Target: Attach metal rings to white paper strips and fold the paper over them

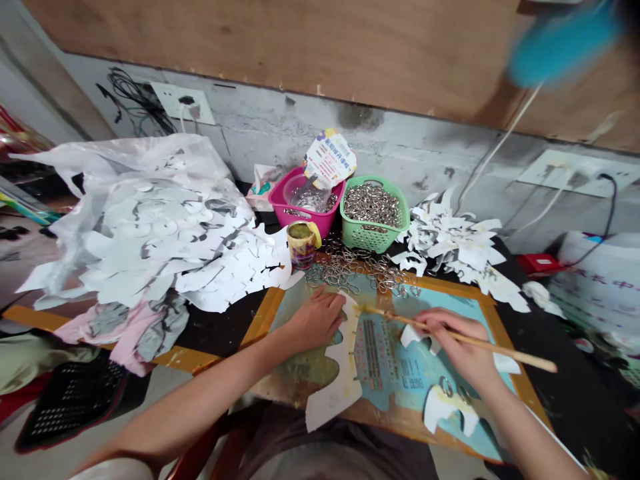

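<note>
My right hand (457,340) is closed around the wooden handle of a thin brush (493,345). The brush's bristle end touches or hovers just over the edge of a long white cut-out piece (333,387) with a scalloped side. Along that edge run small dark marks and yellowish smears. My left hand (317,319) lies with flat fingers on the upper part of this piece, pressing it to the board. Below my right hand lies a smaller white cut-out (445,408) with two metal rings (446,385) standing at its top edge. Another white cut-out (417,335) is partly hidden behind my right hand.
A stained blue board (470,303) edged with brown tape lies beneath. Behind it are loose metal rings (345,267), an open tin (303,247), a pink basket (305,219) and a green basket (373,235) of metal rings. White cut-outs pile left (150,227) and right (460,240).
</note>
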A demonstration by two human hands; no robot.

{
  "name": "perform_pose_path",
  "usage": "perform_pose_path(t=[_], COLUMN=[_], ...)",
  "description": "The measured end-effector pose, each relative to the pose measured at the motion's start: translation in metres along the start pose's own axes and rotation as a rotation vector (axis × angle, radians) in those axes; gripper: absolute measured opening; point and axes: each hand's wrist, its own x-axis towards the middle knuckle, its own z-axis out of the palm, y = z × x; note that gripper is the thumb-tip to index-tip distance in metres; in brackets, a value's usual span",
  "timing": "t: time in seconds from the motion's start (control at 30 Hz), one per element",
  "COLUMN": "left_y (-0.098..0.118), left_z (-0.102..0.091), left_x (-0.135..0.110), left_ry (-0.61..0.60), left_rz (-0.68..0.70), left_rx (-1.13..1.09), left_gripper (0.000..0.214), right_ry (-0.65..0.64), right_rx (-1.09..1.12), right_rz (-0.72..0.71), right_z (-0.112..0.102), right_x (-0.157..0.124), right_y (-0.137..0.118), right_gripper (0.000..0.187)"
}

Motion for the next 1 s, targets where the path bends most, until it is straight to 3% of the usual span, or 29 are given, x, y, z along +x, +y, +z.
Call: perform_pose_path(t=[0.07,0.2,0.43,0.7,0.83,1.0], left_y=[0.000,0.000,0.000,0.001,0.001,0.003], left_z=[0.000,0.000,0.000,0.000,-0.001,-0.004], left_x=[0.000,0.000,0.000,0.000,-0.001,0.000], left_ry=[0.002,0.001,-0.005,-0.008,-0.019,-0.034], left_rz=[0.004,0.000,0.005,-0.011,-0.011,-0.031], left_rx=[-0.004,-0.008,0.003,-0.008,-0.014,-0.008], left_gripper=[0.023,0.023,0.023,0.021,0.023,0.023], right_ry=[0.062,-0.048,-0.026,-0.032,0.066,-0.006], right_rx=[-0.027,0.007,0.002,0.116,0.214,0.407], right_rz=[-0.007,-0.029,-0.009,0.153,0.258,0.346], right_z=[0.001,0.007,0.004,-0.003,-0.003,0.000], right_x=[0.000,0.002,-0.001,-0.003,0.000,0.002], right_y=[-0.001,-0.004,-0.004,0.003,0.003,0.009], right_gripper=[0.015,0.016,0.017,0.020,0.020,0.021])
